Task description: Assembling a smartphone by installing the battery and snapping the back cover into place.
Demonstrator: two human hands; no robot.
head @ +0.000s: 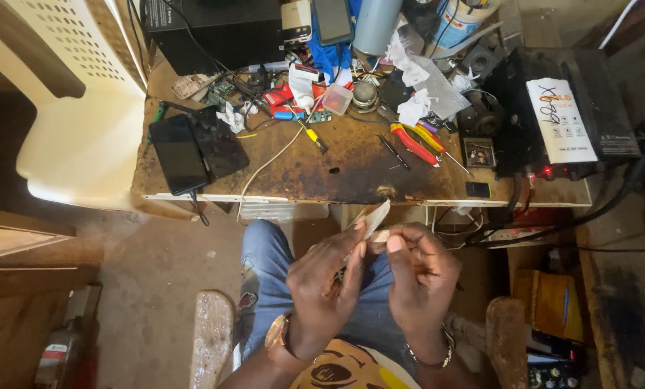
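Note:
Both my hands are held together over my lap, below the front edge of a worn wooden workbench [351,180]. My left hand [322,284] and my right hand [420,270] both pinch a small pale strip of paper or tape [374,216] that sticks up between the fingertips. Something small and dark shows under my left palm, too hidden to name. I wear a watch on the left wrist and a bracelet on the right.
On the bench lie two dark phones [193,151], red-handled pliers [412,144], a yellow screwdriver [312,135], circuit boards, tissues and wires. A black power unit [560,119] stands at the right, a white plastic chair [78,94] at the left. Blue jeans cover my knee.

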